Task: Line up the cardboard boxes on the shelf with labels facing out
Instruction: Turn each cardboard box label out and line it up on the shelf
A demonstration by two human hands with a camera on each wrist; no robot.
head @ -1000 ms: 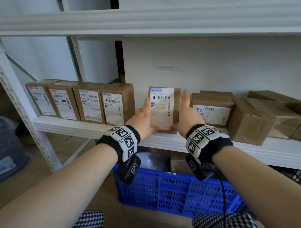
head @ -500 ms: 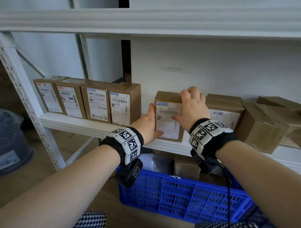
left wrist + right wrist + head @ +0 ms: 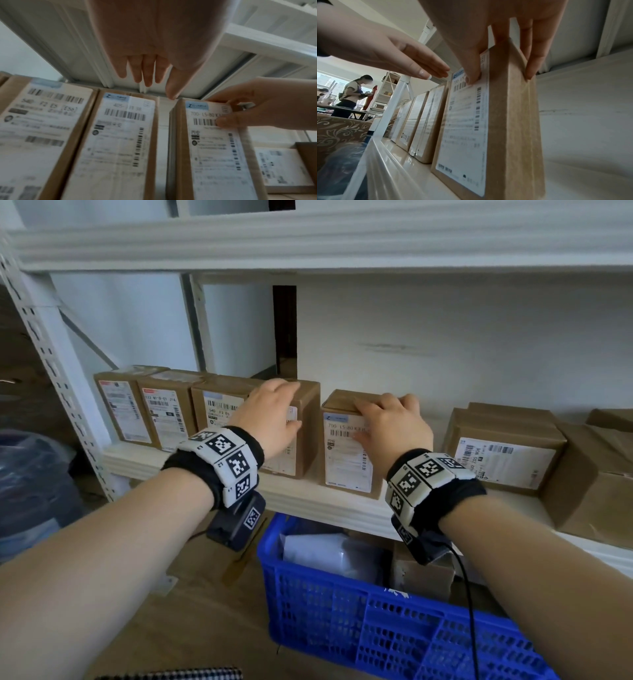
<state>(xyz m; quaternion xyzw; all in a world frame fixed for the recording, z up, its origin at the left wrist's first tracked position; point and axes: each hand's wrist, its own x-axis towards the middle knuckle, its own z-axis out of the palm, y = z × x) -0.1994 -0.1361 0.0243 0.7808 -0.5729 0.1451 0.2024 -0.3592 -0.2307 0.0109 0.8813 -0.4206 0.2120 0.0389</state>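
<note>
A cardboard box point(image 3: 346, 460) with a white label facing out stands upright on the white shelf point(image 3: 308, 501). My right hand point(image 3: 387, 419) grips its top edge, thumb on the label point(image 3: 464, 128) and fingers point(image 3: 530, 65) over the back. A narrow gap separates it from a row of several labelled boxes point(image 3: 164, 419) to the left. My left hand point(image 3: 274, 405) hovers flat, fingers point(image 3: 147, 73) straight, over the row's last box point(image 3: 308, 436); whether it touches that box I cannot tell.
To the right lie a labelled box point(image 3: 503, 453) on its side and plain brown boxes point(image 3: 599, 484). A blue crate point(image 3: 376, 628) sits on the floor under the shelf. The upper shelf point(image 3: 308, 237) hangs close overhead. A perforated post point(image 3: 51, 364) stands at the left.
The box both hands held by its sides now stands closer to the row. My right hand moved onto its top; my left hand let go and rose over the neighbouring box.
</note>
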